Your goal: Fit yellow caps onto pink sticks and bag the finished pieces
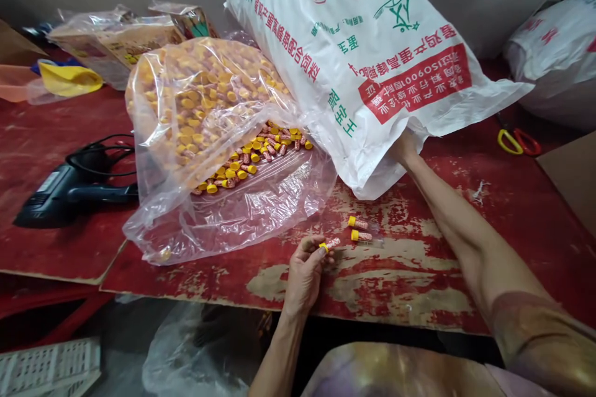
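Note:
My left hand (305,270) is closed in a pinch on a small vial (331,244) with a yellow cap and a pink-and-white patterned body, just above the table's front part. Two similar items, an upper capped vial (358,223) and a lower capped vial (362,236), lie to its right, each with a clear sleeve at one end. My right hand (404,147) reaches into the mouth of a white printed sack (344,62); its fingers are hidden inside. Left of the sack, a large clear plastic bag (251,198) lies open, full of yellow-capped pieces (242,164).
A black heat gun (69,189) with its cable lies at the left on the worn red table (503,242). Scissors (519,141) with yellow and red handles rest at the right. Plastic-wrapped boxes (116,40) stand behind, and another white sack (559,49) is at the far right.

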Demonstrator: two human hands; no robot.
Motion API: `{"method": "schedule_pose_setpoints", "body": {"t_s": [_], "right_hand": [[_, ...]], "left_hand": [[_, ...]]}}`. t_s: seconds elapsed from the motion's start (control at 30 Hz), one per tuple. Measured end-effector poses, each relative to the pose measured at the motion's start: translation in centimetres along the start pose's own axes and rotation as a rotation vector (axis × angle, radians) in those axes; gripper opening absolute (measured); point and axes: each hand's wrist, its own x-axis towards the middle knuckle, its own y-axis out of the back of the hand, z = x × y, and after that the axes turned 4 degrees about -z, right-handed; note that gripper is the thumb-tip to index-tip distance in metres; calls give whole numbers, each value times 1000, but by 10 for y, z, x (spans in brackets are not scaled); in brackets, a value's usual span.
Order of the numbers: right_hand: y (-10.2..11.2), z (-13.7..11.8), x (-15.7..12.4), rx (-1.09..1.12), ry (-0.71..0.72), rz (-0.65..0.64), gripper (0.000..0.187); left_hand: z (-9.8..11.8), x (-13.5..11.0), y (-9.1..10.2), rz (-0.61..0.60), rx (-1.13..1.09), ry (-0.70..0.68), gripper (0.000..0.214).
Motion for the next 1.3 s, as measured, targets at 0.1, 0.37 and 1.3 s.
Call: {"method": "schedule_pose_setpoints", "body": {"t_s": [0.1,0.37,1.3], "right_hand": [[4,14,-59,66,-10,67,36],[19,19,-217,677,305,-214,29],[-19,-42,-306,1365,74,-149,27]], "left_hand": [[3,-1,-1,22,-37,-39,31],[-9,-12,-39,-104,-91,19,30],[-53,-54,-63,-45,-114,22,36]]}}
